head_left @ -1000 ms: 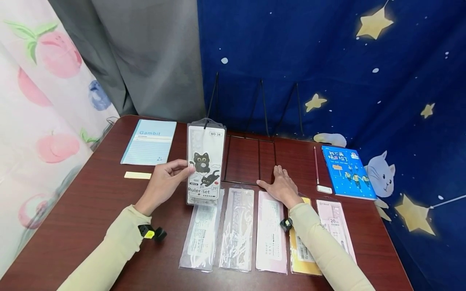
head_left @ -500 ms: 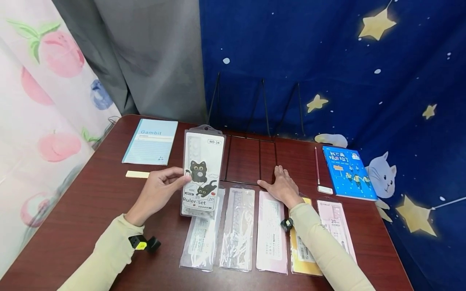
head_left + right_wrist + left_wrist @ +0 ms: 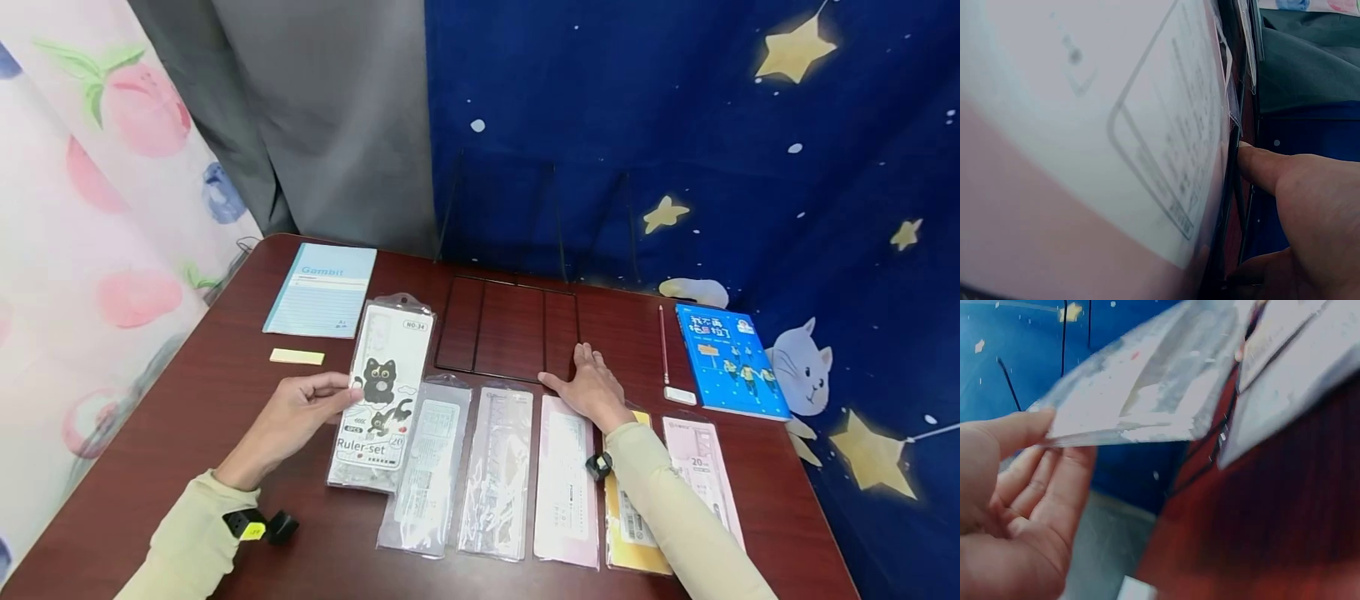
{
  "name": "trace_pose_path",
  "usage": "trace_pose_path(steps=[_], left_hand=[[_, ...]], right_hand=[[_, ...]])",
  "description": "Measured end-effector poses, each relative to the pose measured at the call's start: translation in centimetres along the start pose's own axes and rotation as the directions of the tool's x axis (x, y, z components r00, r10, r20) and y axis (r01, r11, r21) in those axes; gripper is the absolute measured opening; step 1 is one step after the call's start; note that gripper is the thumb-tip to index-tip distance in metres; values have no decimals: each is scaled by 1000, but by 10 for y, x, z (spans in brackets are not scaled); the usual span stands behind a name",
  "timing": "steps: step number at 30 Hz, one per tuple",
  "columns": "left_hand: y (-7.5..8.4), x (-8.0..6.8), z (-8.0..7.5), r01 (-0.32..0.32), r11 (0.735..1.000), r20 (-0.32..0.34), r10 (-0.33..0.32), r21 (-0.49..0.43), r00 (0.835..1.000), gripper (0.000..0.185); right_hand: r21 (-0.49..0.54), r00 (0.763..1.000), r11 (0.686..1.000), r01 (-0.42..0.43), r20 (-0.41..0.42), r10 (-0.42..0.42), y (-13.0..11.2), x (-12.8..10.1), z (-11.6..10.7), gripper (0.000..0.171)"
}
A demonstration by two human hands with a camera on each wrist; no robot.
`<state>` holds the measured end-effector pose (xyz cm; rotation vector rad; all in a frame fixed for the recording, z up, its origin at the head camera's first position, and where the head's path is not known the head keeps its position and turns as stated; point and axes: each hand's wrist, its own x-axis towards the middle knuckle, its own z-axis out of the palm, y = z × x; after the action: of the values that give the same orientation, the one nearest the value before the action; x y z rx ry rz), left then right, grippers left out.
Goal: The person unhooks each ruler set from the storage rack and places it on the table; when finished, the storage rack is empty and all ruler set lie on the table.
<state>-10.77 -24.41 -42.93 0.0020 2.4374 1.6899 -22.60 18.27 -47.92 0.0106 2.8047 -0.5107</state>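
Left hand (image 3: 300,408) has a pinching grip on the clear plastic ruler-set packet with black cartoon cats (image 3: 381,392), thumb on its front edge, fingers underneath, as the left wrist view shows (image 3: 1147,394). The packet hangs tilted just above the dark red-brown bench (image 3: 187,417), its lower corner overlapping the first of the flat packets laid in a row, a clear sleeve with a white ruler (image 3: 426,467). Right hand (image 3: 592,385) lies released, palm down and fingers straight, on the bench at the top of the pale pink ruler packet (image 3: 567,479), touching the thin black wire rack frame (image 3: 510,327). Behind sit a light blue notebook (image 3: 322,289) and a yellow sticky strip (image 3: 297,356).
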Motion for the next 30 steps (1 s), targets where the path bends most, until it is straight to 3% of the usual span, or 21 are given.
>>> trace_pose_path(steps=[6,10,15,22,25,30], left_hand=[[-29,6,-9,159,986,34,-161,47,986,51],[-42,8,-15,204,978,65,-207,40,976,50],[-49,6,-16,218,973,74,-223,68,972,49],[-52,7,-13,239,962,38,-246,132,969,49],[-53,7,-13,248,951,17,-255,187,967,47],[-52,8,-13,204,929,-6,-213,308,977,41]], right_hand=[[3,1000,1000,-2,-2,2,4,-1,-1,107],[3,1000,1000,-1,-2,1,4,1,0,108],[1,1000,1000,2,1,-2,3,0,0,108],[2,1000,1000,4,-7,-4,2,0,-1,107],[2,1000,1000,2,-7,-2,2,0,-1,107],[-4,1000,1000,5,-8,-5,2,0,-1,107]])
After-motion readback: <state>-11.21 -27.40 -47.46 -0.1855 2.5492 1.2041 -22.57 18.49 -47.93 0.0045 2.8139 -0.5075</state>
